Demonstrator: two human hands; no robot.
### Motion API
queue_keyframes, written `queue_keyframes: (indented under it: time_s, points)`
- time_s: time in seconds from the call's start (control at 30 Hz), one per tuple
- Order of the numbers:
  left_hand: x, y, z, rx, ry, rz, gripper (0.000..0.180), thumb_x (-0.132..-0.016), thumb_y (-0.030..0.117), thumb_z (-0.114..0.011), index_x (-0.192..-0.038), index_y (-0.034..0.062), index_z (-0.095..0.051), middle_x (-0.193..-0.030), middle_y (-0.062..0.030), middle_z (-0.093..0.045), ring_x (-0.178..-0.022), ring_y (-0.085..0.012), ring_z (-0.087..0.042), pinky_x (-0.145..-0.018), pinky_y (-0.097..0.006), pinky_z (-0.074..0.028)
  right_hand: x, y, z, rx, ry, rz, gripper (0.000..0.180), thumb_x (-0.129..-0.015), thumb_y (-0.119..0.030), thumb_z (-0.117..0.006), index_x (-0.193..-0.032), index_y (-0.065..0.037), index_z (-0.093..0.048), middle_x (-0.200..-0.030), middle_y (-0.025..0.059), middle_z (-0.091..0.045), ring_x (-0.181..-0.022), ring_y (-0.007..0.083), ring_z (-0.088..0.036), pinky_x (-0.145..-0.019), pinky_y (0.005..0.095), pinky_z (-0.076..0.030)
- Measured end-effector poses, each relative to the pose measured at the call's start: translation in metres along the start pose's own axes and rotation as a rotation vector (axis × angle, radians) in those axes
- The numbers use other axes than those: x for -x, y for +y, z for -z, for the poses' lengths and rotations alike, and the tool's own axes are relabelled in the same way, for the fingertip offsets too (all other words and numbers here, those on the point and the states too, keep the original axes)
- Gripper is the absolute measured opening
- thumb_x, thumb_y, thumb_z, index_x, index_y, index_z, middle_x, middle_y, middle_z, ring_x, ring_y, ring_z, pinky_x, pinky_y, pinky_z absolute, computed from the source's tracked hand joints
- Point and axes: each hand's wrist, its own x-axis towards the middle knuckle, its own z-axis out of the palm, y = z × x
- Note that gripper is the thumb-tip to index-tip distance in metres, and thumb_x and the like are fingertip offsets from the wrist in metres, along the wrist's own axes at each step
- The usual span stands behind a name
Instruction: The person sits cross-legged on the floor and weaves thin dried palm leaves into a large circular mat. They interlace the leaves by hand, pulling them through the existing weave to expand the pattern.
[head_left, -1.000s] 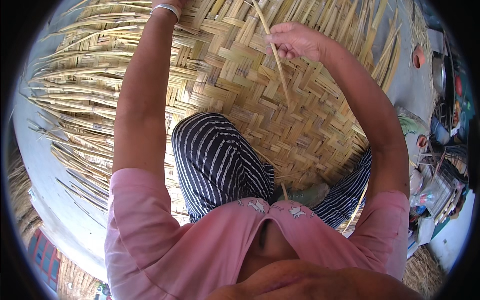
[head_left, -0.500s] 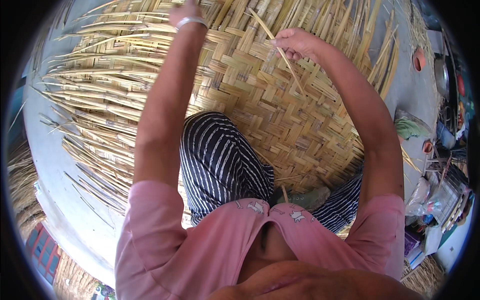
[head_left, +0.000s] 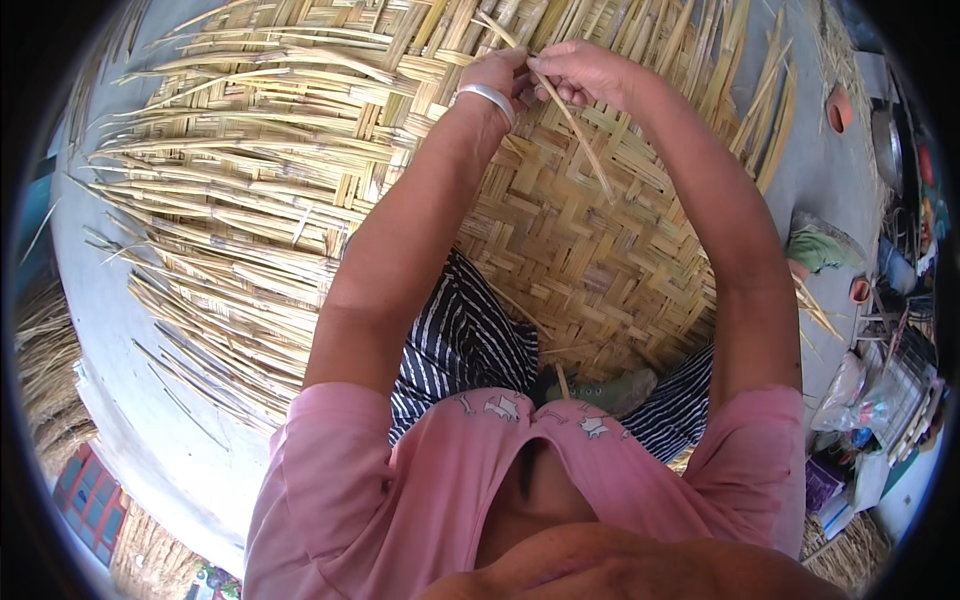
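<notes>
A large woven mat (head_left: pixel 590 250) of pale bamboo strips lies flat in front of me, with loose strip ends fanning out at its left and far edges. My left hand (head_left: pixel 497 72), a silver bangle on its wrist, and my right hand (head_left: pixel 583 72) meet at the mat's far part. Both pinch one thin bamboo strip (head_left: pixel 575 128) that slants down from my fingers over the weave. My striped trouser legs rest on the mat's near part.
Grey concrete ground (head_left: pixel 150 380) surrounds the mat. A green cloth (head_left: pixel 820 248), small clay pots (head_left: pixel 838 108), bags and household clutter (head_left: pixel 870 400) lie at the right. Straw piles (head_left: pixel 45 370) sit at the far left.
My left hand has come in from the left and joined my right hand on the strip. The view has shifted, so both hands sit more central.
</notes>
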Motion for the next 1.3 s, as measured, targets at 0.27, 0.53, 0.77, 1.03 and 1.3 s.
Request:
queue_keyframes:
  time_s: [0.27, 0.53, 0.77, 1.03, 1.3]
  points:
    - [0.008, 0.0, -0.009, -0.018, 0.077, -0.07, 0.019, -0.099, 0.015, -0.065, -0.113, 0.0033, -0.062, -0.102, -0.0096, -0.069, -0.084, -0.0214, -0.069, -0.063, -0.034, -0.055, -0.001, 0.002, 0.003, 0.121, 0.042, -0.016, 0.026, -0.1, -0.035, -0.061, -0.091, -0.011, -0.066, -0.083, 0.003, -0.069, -0.059, 0.004, -0.054, -0.047, 0.0204, -0.038]
    - [0.017, 0.005, -0.014, -0.126, 0.145, -0.111, 0.02, -0.095, 0.014, -0.071, -0.111, 0.0019, -0.065, -0.099, -0.0088, -0.071, -0.08, -0.0191, -0.069, -0.059, -0.031, -0.055, -0.014, -0.012, -0.001, 0.682, 0.218, 0.011, 0.026, -0.096, -0.028, -0.063, -0.083, -0.007, -0.062, -0.069, 0.0009, -0.059, -0.055, 0.0119, -0.06, -0.052, 0.0297, -0.048]
    - [0.019, 0.007, -0.019, -0.241, 0.146, -0.164, 0.018, -0.094, 0.014, -0.072, -0.104, 0.0011, -0.063, -0.092, -0.0094, -0.07, -0.072, -0.0175, -0.066, -0.055, -0.029, -0.05, -0.027, 0.021, 0.014, 0.559, 0.223, 0.087, 0.023, -0.096, -0.027, -0.063, -0.086, -0.006, -0.063, -0.07, 0.0028, -0.061, -0.05, 0.0107, -0.057, -0.047, 0.0281, -0.045]
    - [0.011, 0.006, -0.011, -0.199, 0.108, -0.122, 0.015, -0.096, 0.012, -0.069, -0.104, 0.0021, -0.062, -0.089, -0.0093, -0.07, -0.068, -0.0182, -0.064, -0.052, -0.03, -0.049, 0.016, 0.012, 0.012, 0.032, 0.023, -0.037, 0.023, -0.098, -0.031, -0.064, -0.094, -0.009, -0.068, -0.076, -0.0033, -0.063, -0.056, 0.0053, -0.052, -0.049, 0.0222, -0.043]
    - [0.014, 0.007, -0.015, -0.054, 0.125, -0.068, 0.016, -0.095, 0.007, -0.068, -0.107, 0.0013, -0.059, -0.093, -0.0122, -0.07, -0.076, -0.0226, -0.069, -0.057, -0.035, -0.057, 0.031, 0.014, 0.007, 0.063, 0.048, -0.058, 0.02, -0.1, -0.032, -0.065, -0.101, -0.012, -0.068, -0.079, -0.0075, -0.056, -0.065, 0.0027, -0.046, -0.058, 0.0199, -0.04]
